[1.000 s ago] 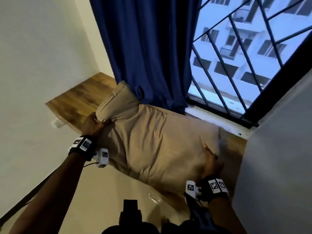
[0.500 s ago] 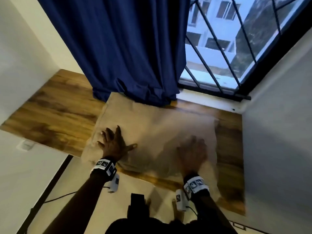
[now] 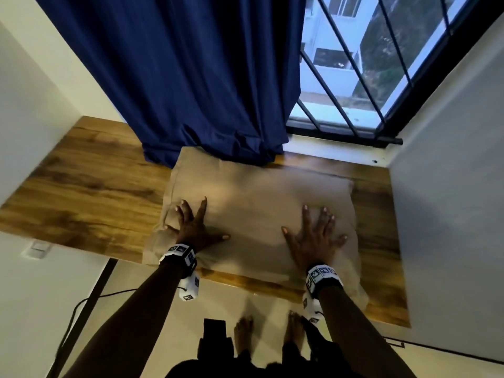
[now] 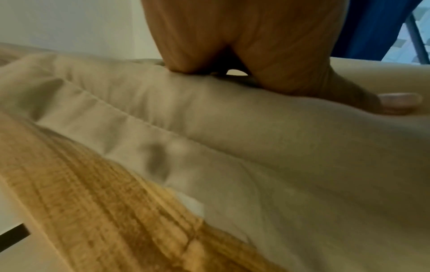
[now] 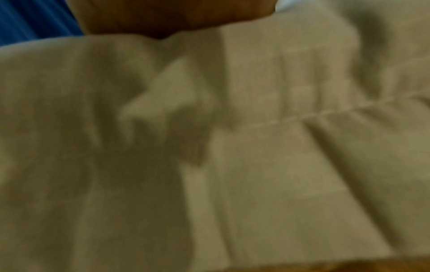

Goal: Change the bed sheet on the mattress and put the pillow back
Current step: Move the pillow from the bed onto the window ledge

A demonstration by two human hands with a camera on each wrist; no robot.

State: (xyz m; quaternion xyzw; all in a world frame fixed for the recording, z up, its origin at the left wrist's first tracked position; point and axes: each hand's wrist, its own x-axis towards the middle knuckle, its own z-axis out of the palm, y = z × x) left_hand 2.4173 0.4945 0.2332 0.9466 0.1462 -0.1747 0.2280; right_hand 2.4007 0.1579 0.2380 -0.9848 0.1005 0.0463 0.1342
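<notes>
From the head view, a soft beige pillow (image 3: pixel 259 214) lies flat on a wood-grain desk (image 3: pixel 90 192) under a navy curtain (image 3: pixel 177 77), with the left hand (image 3: pixel 195 227) and right hand (image 3: pixel 313 241) each pressing down on it, grip released and fingers spread. The left wrist view shows the palm (image 4: pixel 244 36) and thumb sunk into creased, stitched-edge fabric beside the desk's edge. The right wrist view is blurred: wrinkled beige cloth with the palm (image 5: pixel 174 16) resting on it.
</notes>
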